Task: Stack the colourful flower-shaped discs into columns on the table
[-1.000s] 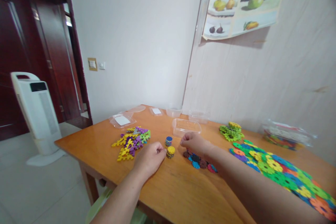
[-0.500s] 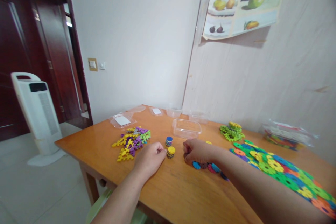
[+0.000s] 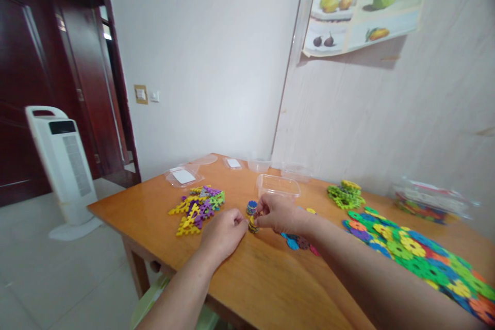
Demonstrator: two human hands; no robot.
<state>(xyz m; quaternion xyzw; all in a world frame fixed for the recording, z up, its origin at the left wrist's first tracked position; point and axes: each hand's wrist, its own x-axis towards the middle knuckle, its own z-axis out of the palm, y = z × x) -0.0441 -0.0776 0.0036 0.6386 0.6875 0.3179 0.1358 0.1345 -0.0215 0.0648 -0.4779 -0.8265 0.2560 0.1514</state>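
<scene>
Right hand (image 3: 277, 215) pinches the short yellow stack (image 3: 253, 227) of notched discs, left hand (image 3: 224, 232) fisted just beside it.

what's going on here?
A person is at a table stacking small plastic discs. The left hand is curled with its fingertips against a short yellow stack, and the right hand pinches at the top of it. A blue stack stands just behind. Loose discs lie under the right wrist, with a clear tub beyond them. A big mixed spread lies to the right.
</scene>
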